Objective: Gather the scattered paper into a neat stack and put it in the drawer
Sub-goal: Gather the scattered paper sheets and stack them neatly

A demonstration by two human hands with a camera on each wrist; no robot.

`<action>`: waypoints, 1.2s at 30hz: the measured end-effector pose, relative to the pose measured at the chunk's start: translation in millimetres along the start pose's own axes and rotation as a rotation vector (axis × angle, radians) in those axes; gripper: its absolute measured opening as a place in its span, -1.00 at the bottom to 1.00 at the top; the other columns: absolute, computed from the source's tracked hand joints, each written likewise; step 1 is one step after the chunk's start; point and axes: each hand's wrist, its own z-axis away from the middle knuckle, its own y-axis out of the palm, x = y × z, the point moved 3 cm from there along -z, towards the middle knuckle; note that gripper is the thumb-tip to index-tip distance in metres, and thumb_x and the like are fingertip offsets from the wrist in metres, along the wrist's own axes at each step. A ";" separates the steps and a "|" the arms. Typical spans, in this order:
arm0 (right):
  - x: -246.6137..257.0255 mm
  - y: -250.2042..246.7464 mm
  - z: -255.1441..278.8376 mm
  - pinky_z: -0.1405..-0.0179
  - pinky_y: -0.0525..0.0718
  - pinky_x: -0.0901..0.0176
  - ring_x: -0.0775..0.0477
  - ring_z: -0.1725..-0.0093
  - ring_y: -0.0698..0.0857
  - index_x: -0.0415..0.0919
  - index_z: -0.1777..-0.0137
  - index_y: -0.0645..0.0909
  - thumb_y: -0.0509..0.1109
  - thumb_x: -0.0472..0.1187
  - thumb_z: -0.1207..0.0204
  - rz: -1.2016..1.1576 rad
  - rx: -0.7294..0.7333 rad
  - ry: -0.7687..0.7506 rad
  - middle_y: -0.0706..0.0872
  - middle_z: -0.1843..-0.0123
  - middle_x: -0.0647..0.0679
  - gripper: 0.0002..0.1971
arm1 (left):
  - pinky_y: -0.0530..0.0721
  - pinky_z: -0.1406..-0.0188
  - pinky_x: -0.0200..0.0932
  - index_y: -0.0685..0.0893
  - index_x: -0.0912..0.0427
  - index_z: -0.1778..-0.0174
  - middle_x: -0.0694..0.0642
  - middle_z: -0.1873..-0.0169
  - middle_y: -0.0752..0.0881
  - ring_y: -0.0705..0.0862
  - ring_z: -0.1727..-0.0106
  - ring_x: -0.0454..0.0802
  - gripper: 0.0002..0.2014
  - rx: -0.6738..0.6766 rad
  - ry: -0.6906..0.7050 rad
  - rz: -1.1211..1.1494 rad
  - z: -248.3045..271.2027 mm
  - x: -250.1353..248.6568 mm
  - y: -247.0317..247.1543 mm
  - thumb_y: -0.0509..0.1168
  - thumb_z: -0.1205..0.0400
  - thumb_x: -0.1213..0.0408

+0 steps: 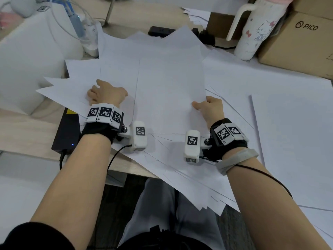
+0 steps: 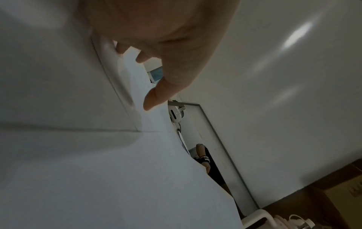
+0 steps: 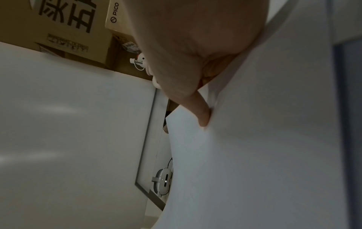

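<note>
Pinching flat white sheet: right hand grip; left hand curled on paper.

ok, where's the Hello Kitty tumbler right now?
Head view, far right of the desk: the Hello Kitty tumbler stands upright beside the PICO cardboard box, behind the scattered paper.

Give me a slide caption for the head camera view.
Both hands, left and right, gathering scattered paper on a desk.
</note>
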 end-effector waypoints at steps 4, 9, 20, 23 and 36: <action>-2.0 0.3 -2.9 0.23 0.53 0.07 -0.09 0.28 0.55 -0.57 0.04 0.62 0.48 -0.35 -0.37 -0.007 0.001 0.001 0.63 0.26 -0.17 -0.73 | 0.35 -0.41 0.15 0.24 0.28 -0.48 0.29 -0.52 0.27 0.16 -0.55 0.23 -0.30 0.027 -0.033 -0.013 -6.4 -0.1 -0.6 0.42 -0.51 0.18; -3.0 -0.1 -6.3 0.21 0.56 0.07 -0.10 0.28 0.56 -0.54 0.03 0.64 0.48 -0.36 -0.38 -0.007 0.011 0.009 0.65 0.25 -0.16 -0.76 | 0.34 -0.36 0.06 0.22 0.29 -0.49 0.32 -0.53 0.22 0.16 -0.55 0.24 -0.26 0.043 -0.062 -0.099 -7.7 -3.6 1.3 0.44 -0.51 0.13; -4.7 1.5 -7.6 0.24 0.40 0.09 -0.07 0.28 0.42 -0.56 0.19 0.54 0.48 -0.28 -0.27 -0.020 0.027 0.023 0.48 0.28 -0.15 -0.70 | 0.46 0.16 -0.11 0.50 0.13 0.42 0.05 0.35 0.55 0.51 0.20 0.09 -0.90 0.034 0.103 0.504 -12.4 -5.2 9.3 0.23 -0.39 0.38; -4.6 1.8 -6.5 0.23 0.44 0.08 -0.07 0.28 0.45 -0.64 0.07 0.52 0.48 -0.28 -0.29 -0.020 0.025 0.024 0.50 0.28 -0.14 -0.61 | 0.58 0.03 -0.09 0.63 0.34 0.11 0.25 0.07 0.70 0.62 0.08 0.15 -0.85 0.002 0.253 0.597 -0.8 -17.3 1.7 0.14 -0.56 0.46; -1.2 -1.4 0.5 0.17 0.48 0.05 -0.04 0.24 0.49 -0.63 -0.07 0.50 0.46 -0.19 -0.08 -0.086 0.040 0.021 0.61 -0.12 -0.55 -0.38 | 0.51 -0.26 -0.38 0.58 0.37 -0.34 0.20 -0.26 0.67 0.61 -0.31 0.07 -0.62 -0.515 0.578 0.829 44.7 -47.2 -63.3 0.05 -0.68 0.32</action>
